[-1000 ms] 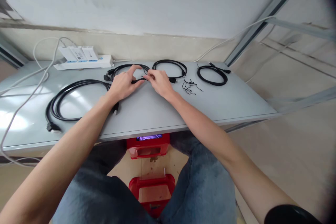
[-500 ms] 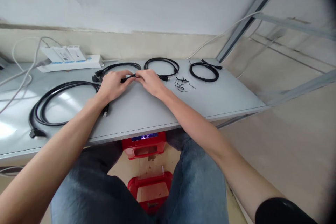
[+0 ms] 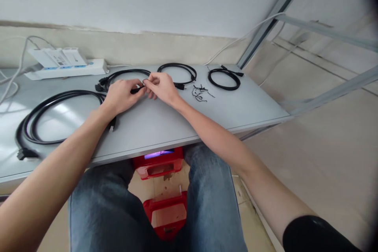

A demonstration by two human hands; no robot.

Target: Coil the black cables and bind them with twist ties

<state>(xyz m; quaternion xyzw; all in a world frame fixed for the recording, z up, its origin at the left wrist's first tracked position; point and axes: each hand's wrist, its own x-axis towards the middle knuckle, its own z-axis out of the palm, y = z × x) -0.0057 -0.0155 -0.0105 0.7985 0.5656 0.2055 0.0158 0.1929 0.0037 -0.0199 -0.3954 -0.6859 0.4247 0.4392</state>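
Both my hands meet over the middle of the table. Between the fingers and thumb of my left hand (image 3: 122, 94) is a black cable (image 3: 136, 90), much of it covered by the fingers. My right hand (image 3: 162, 87) touches the left fingertips, its thumb and forefinger pinched together. A thin dark bit shows at that pinch, too small to name. Behind the left hand lies a coiled black cable (image 3: 126, 71). A larger black cable coil (image 3: 32, 120) spreads beside my left forearm, its plug (image 3: 27, 153) near the table's front edge.
Further right lie a black cable coil (image 3: 177, 65), another tied coil (image 3: 224, 87) and a tangle of thin black ties (image 3: 202, 93). A white power strip (image 3: 67, 71) with adapters stands against the wall. A metal frame (image 3: 265, 27) rises at right; a red stool (image 3: 159, 165) sits below.
My right hand has turned and its fingers have shifted slightly at the left fingertips. The whole view has moved a little, so the table appears further left.
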